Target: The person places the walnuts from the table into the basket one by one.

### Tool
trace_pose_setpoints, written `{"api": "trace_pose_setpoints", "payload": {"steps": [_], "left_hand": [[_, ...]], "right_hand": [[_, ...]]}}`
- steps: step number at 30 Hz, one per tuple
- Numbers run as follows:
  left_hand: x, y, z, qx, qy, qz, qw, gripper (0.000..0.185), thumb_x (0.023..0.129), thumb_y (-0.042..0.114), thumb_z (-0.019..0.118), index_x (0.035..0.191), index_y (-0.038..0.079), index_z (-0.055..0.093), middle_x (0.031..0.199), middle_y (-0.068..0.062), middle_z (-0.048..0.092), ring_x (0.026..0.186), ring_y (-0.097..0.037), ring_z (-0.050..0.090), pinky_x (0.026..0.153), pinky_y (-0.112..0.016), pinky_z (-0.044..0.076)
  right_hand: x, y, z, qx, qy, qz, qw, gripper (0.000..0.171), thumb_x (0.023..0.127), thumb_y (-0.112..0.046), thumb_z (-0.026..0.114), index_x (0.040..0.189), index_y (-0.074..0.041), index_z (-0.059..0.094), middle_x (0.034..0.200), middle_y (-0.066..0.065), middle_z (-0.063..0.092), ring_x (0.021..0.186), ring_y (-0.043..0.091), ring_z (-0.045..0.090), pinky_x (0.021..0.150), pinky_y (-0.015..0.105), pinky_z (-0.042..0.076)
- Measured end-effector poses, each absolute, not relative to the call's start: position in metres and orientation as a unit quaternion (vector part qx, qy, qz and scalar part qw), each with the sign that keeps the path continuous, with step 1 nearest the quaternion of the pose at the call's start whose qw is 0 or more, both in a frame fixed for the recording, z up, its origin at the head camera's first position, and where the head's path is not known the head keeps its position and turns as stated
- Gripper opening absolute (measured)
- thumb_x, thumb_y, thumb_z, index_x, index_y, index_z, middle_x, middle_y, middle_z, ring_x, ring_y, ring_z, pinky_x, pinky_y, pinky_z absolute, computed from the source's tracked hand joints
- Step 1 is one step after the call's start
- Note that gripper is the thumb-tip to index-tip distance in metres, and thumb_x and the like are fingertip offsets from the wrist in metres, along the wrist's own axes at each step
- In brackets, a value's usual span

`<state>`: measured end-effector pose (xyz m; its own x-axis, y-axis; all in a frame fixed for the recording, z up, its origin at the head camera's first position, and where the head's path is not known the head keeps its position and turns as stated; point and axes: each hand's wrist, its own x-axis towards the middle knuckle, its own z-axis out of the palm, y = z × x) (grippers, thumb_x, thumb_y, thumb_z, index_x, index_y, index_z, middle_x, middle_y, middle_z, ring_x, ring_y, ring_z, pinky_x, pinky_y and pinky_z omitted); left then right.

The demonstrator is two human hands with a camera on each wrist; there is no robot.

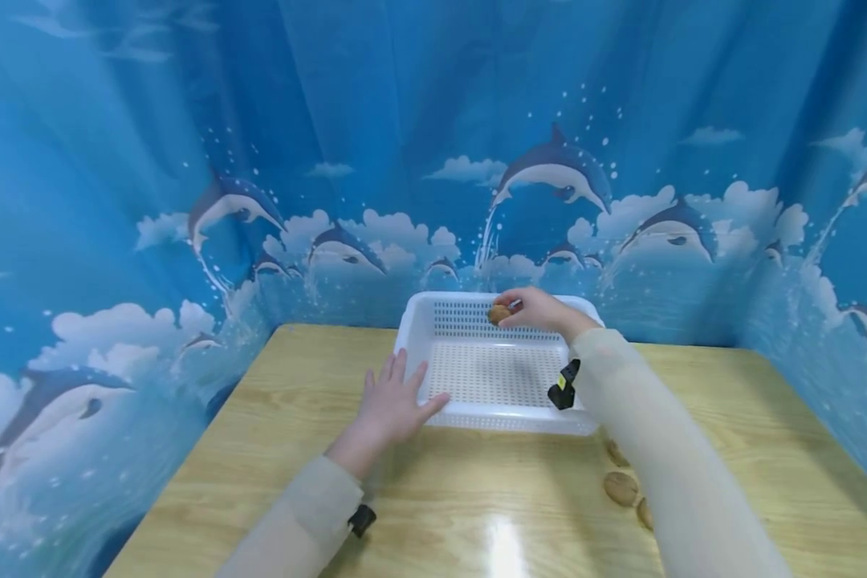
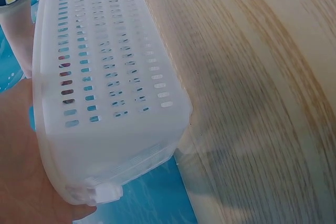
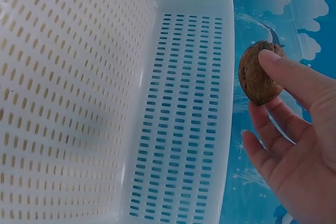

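Walnut (image 3: 257,74) pinched between the fingertips of the right hand (image 1: 542,311), held above the far wall of the white basket (image 1: 433,309). Left hand (image 1: 390,405) lies flat, fingers spread, against the basket's near-left corner (thumb apparently touching the rim). More walnuts (image 1: 620,487) sit on the wooden table (image 1: 260,433).

Walnut (image 1: 499,314): brown, wrinkled shell, whole, pinched at the fingertips of the right hand (image 1: 542,311), in the air above the far wall of the basket (image 1: 509,419), not touching it. Basket: white perforated plastic, rectangular, upright, empty inside, sitting at the tabletop's far edge, roughly centred. Left hand (image 1: 393,401) flat against its near-left corner.
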<state>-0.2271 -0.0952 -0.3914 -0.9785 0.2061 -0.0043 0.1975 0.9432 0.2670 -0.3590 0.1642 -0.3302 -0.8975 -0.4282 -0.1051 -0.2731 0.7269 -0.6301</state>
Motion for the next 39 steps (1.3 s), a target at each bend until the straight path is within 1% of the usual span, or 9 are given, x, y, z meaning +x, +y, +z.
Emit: {"api": "trace_pose_setpoints", "payload": {"steps": [5,10,16,23,26,31,33,36,39], "left_hand": [[-0.226,-0.094,-0.390,0.100,0.986,0.130,0.017,0.077,0.088,0.066,0.038,0.147,0.018,0.030,0.155,-0.015,0.005,0.140,-0.036,0.002,0.107,-0.061,0.003],[-0.227,-0.094,-0.391,0.101,0.986,0.128,0.018,0.077,0.088,0.067,0.038,0.147,0.019,0.030,0.155,-0.015,0.006,0.140,-0.036,0.002,0.107,-0.061,0.004],[-0.227,-0.095,-0.392,0.103,0.987,0.121,0.020,0.078,0.087,0.069,0.036,0.147,0.019,0.030,0.155,-0.015,0.006,0.140,-0.036,0.003,0.107,-0.062,0.005],[-0.226,-0.094,-0.391,0.108,0.987,0.120,0.016,0.076,0.089,0.066,0.037,0.147,0.018,0.031,0.154,-0.016,0.006,0.140,-0.037,0.003,0.106,-0.062,0.005],[-0.226,-0.094,-0.392,0.108,0.987,0.120,0.016,0.076,0.089,0.066,0.037,0.147,0.018,0.030,0.154,-0.017,0.006,0.140,-0.037,0.003,0.106,-0.062,0.005],[-0.224,-0.094,-0.392,0.106,0.986,0.126,0.016,0.078,0.088,0.068,0.035,0.147,0.018,0.029,0.154,-0.018,0.005,0.140,-0.037,0.003,0.106,-0.062,0.004],[-0.223,-0.093,-0.392,0.104,0.986,0.128,0.014,0.078,0.088,0.069,0.035,0.147,0.018,0.030,0.154,-0.017,0.006,0.140,-0.037,0.003,0.107,-0.062,0.004],[-0.223,-0.093,-0.392,0.104,0.986,0.128,0.008,0.079,0.087,0.069,0.034,0.147,0.018,0.030,0.154,-0.017,0.006,0.140,-0.037,0.004,0.106,-0.061,0.005],[-0.225,-0.093,-0.393,0.104,0.987,0.122,0.005,0.079,0.087,0.069,0.034,0.147,0.017,0.031,0.154,-0.017,0.006,0.140,-0.037,0.004,0.106,-0.062,0.006]], "right_hand": [[-0.366,0.158,-0.335,-0.200,0.917,-0.321,0.127,0.048,0.088,-0.016,0.066,0.132,-0.007,0.051,0.122,0.012,0.056,0.110,0.027,0.053,0.090,0.043,0.045],[-0.373,0.149,-0.340,-0.207,0.916,-0.319,0.129,0.049,0.088,-0.014,0.066,0.133,-0.005,0.050,0.125,0.014,0.054,0.111,0.028,0.053,0.091,0.043,0.045],[-0.383,0.135,-0.350,-0.211,0.917,-0.310,0.133,0.045,0.088,-0.011,0.065,0.130,-0.002,0.052,0.124,0.016,0.055,0.112,0.029,0.052,0.092,0.043,0.045],[-0.392,0.111,-0.372,-0.179,0.927,-0.301,0.133,0.040,0.085,-0.020,0.070,0.121,-0.007,0.060,0.119,0.009,0.059,0.111,0.025,0.053,0.095,0.043,0.043],[-0.394,0.101,-0.381,-0.167,0.931,-0.294,0.140,0.038,0.085,-0.022,0.070,0.119,-0.006,0.061,0.114,0.008,0.061,0.105,0.023,0.055,0.091,0.042,0.045],[-0.395,0.090,-0.395,-0.168,0.934,-0.274,0.155,0.035,0.086,-0.022,0.068,0.115,-0.003,0.062,0.101,0.008,0.063,0.086,0.018,0.061,0.076,0.034,0.051],[-0.394,0.087,-0.398,-0.171,0.935,-0.271,0.153,0.035,0.087,-0.020,0.067,0.116,-0.001,0.061,0.100,0.009,0.063,0.083,0.018,0.062,0.074,0.033,0.052],[-0.393,0.085,-0.400,-0.170,0.936,-0.277,0.135,0.038,0.089,-0.018,0.064,0.121,0.001,0.058,0.109,0.013,0.062,0.095,0.022,0.060,0.082,0.036,0.050],[-0.394,0.085,-0.399,-0.167,0.935,-0.289,0.124,0.041,0.091,-0.016,0.061,0.128,0.000,0.052,0.122,0.016,0.057,0.111,0.028,0.054,0.093,0.041,0.045]]}}
